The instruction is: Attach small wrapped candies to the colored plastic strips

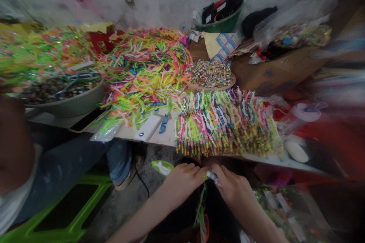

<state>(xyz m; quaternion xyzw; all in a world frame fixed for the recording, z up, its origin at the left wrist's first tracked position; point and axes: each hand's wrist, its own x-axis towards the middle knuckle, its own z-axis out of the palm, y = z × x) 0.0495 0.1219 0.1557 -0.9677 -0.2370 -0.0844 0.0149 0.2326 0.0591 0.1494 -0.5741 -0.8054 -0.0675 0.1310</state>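
At the lower middle, in front of the table edge, my left hand (185, 178) and my right hand (232, 184) are closed, their fingertips nearly meeting. In my right fingertips is a small shiny printed tube (212, 175). A green-and-white strip (163, 167) sticks out on the far side of my left hand, whose fingers are pinched; their grip on it is partly hidden. Below the hands hang coloured strips (202, 212). Just beyond, rows of small yellow printed tubes with coloured tassels (219, 125) lie on the table.
Heaped bright strips (148, 64) cover the table's back. Beside them are a bowl of small printed pieces (211, 76), a grey basin (71, 100), a white phone (148, 127), a lidded cup (299, 115) and a green tub (225, 22). Another person sits left, near a green stool (82, 197).
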